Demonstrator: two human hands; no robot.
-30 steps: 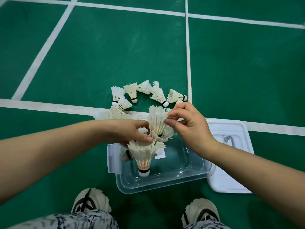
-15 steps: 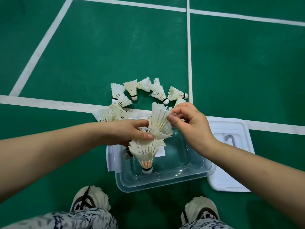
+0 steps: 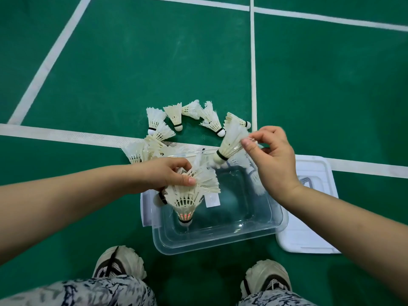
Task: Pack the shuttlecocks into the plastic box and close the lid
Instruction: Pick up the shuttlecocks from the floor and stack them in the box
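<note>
A clear plastic box (image 3: 209, 246) sits open on the green court floor (image 3: 154, 62) in the lower centre of the frame, with its white lid (image 3: 309, 235) lying flat on the floor, touching the box's right side. The left hand (image 3: 167, 175) enters from the left edge, with thumb and fingers curled round the feather skirts of a nested stack of shuttlecocks (image 3: 192, 195). The stack stands cork down over the left part of the box interior; whether the cork touches the box bottom cannot be told. The right hand (image 3: 273, 160) enters from the right and is raised over the box's far right corner, pinching the feathers of a single shuttlecock (image 3: 231, 142) between thumb and forefinger. This shuttlecock is tilted, with its black-banded cork pointing down and left toward the top of the stack, just apart from it. Loose shuttlecocks (image 3: 174, 113) lie on their sides on the floor in a rough arc beyond the box, in the centre of the frame, some across a white court line (image 3: 66, 135). Two pale shoes (image 3: 119, 263) and patterned trousers (image 3: 88, 292) show along the bottom edge.
</note>
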